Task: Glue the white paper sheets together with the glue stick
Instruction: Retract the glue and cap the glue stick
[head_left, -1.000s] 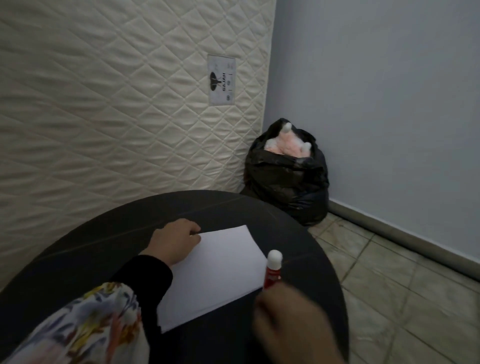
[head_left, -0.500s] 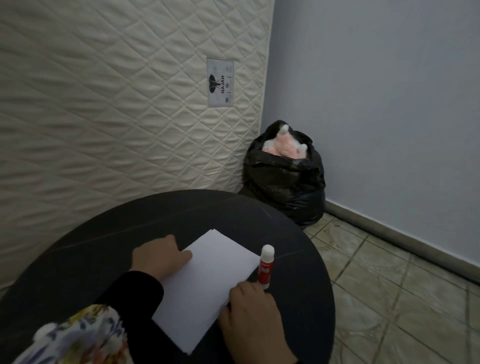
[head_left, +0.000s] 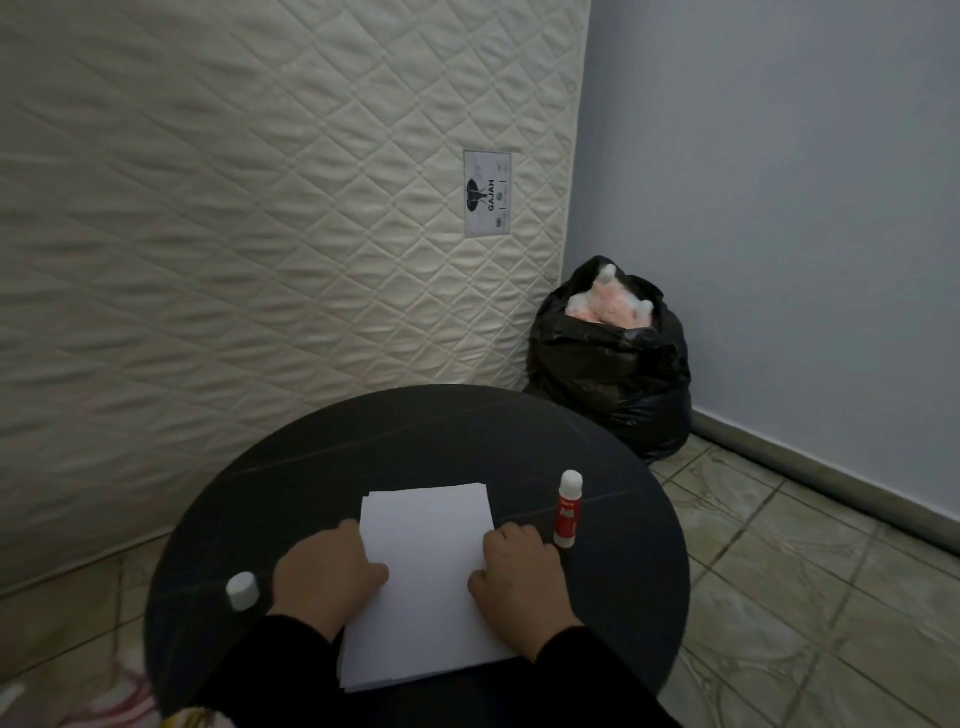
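A stack of white paper sheets (head_left: 427, 566) lies on the round black table (head_left: 415, 436), squared toward me. My left hand (head_left: 327, 577) grips its left edge with curled fingers. On the opposite edge, my right hand (head_left: 519, 577) holds the stack the same way. The red glue stick (head_left: 567, 512) with a white top stands upright on the table, just right of my right hand and apart from it. A small white cap-like piece (head_left: 242, 591) sits on the table left of my left hand.
A quilted cream mattress (head_left: 234, 234) leans upright behind the table. A black bag (head_left: 613, 374) with pink stuffing stands in the corner by the blue-grey wall (head_left: 779, 208). Tiled floor (head_left: 805, 597) lies to the right.
My right hand set the glue stick upright on the table and moved onto the paper. Both hands turned the stack from slanted to square in front of me.
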